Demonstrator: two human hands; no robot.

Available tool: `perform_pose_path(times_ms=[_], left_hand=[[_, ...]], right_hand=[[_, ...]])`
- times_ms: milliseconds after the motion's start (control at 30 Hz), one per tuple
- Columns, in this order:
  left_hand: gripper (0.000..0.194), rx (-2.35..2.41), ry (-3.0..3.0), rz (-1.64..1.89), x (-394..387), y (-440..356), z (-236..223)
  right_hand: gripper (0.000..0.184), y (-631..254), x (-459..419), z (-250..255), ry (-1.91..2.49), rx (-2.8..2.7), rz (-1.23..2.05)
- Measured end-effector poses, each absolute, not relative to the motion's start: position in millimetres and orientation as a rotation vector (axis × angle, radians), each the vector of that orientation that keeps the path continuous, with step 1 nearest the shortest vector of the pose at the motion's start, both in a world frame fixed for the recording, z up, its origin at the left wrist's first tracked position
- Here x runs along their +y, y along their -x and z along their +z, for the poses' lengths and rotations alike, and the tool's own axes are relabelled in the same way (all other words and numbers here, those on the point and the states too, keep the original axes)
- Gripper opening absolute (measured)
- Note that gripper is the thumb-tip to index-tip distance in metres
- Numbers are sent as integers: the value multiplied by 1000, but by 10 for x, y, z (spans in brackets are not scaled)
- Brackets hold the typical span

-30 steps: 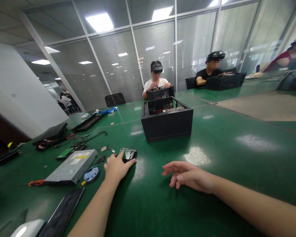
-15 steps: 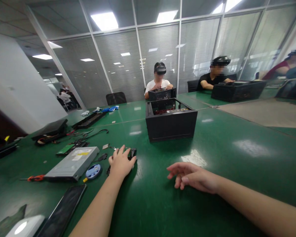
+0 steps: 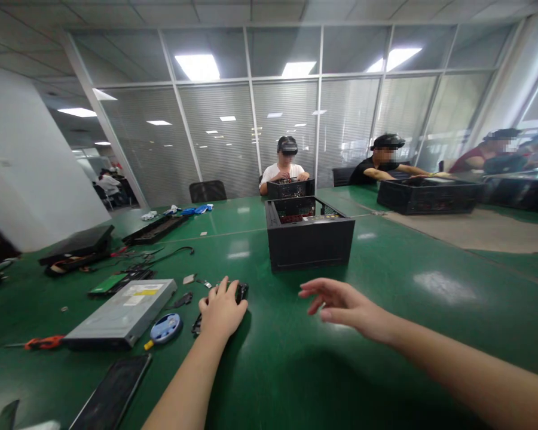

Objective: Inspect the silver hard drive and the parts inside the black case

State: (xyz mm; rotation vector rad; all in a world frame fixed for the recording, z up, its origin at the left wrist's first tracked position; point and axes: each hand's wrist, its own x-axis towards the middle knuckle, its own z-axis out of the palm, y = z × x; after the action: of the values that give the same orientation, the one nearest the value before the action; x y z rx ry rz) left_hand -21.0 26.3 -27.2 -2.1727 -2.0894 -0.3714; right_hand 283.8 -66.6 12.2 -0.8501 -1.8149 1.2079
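Best to handle the black part, on the table just right of the blue disc, by its edges, with left hand laid over it, fingers half spread (cannot tell whether gripping), and right hand loosely open, empty, held clear

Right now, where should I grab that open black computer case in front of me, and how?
I'd take the black computer case by its top rim, left and right sides together, coming from above with the fingers hooked inward. Its top is open, so those edges look graspable, while the near wall is broad and mostly flat, likely offering little hold.
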Motion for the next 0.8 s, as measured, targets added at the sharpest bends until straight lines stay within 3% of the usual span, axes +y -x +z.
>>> perform_pose_path(times_ms=[133, 233, 367, 533, 600, 700, 800], left_hand=[[63, -2102, 2126, -406, 274, 206, -298], [65, -2092, 2108, -415, 280, 195, -311], [65, -2079, 2118, -405, 291, 196, -334], [63, -2086, 2121, -400, 283, 191, -335], [63, -2094, 2123, -393, 276, 182, -320], [62, -2108, 2118, -390, 277, 174, -304], [58, -2113, 2114, -394, 295, 175, -301]], right_hand=[[57, -2812, -148, 641, 1101, -2164, 90], [65, -2907, 422, 923, 1288, -2238, -338], [88, -3131, 1120, 1160, 1655, -2282, -200], [43, -3295, 1498, 1171, 1812, -2253, 99], [33, -3314, 1513, 1122, 1820, -2266, 148], [31, -3346, 1489, 1103, 1802, -2312, 213], [51, -3411, 1421, 1149, 1753, -2388, 251]])
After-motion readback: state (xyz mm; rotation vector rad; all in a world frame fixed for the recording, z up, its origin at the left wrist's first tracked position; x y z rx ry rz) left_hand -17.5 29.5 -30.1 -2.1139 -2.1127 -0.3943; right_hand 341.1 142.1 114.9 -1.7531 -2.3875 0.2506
